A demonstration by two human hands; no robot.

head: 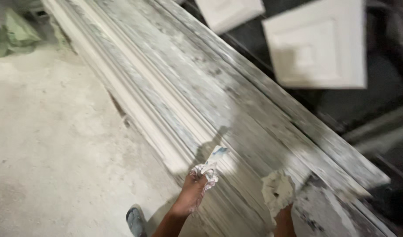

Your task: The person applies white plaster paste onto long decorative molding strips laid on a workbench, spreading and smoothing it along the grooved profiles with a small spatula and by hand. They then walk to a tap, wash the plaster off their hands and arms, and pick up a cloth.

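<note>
**Plaster work on a long cornice mould, seen from above**

At far left lie crumpled green sacks [17,33] on the dusty floor [48,131], with the toe of a grey shoe [135,219] near the lower edge. Just right of the shoe, the left hand [193,188] is closed around a small flat scraper [217,154], white with plaster, pinched between fingers and thumb. Its blade tip points up and away and rests on, or sits just above, the ribbed profile; contact cannot be told for certain. The long cornice mould [201,87] runs diagonally from upper left to lower right, its grooves streaked grey and white, and both hands work at its near end. Further right, the right hand [284,213] is wrapped around a pale clump of plaster [277,189]. The clump hides most of the fingers and is pressed to the flat face of the mould. Beyond the mould, at upper right, two white square cast panels [318,44] lie on a dark surface, well apart from the hands.

Judged from this pose, the step in hand is dressing the grooves with the blade while the clump is held close by. A further stroke would call for the blade kept flat along the rib line and steady, even pressure, so that the edge does not gouge the profile
</note>
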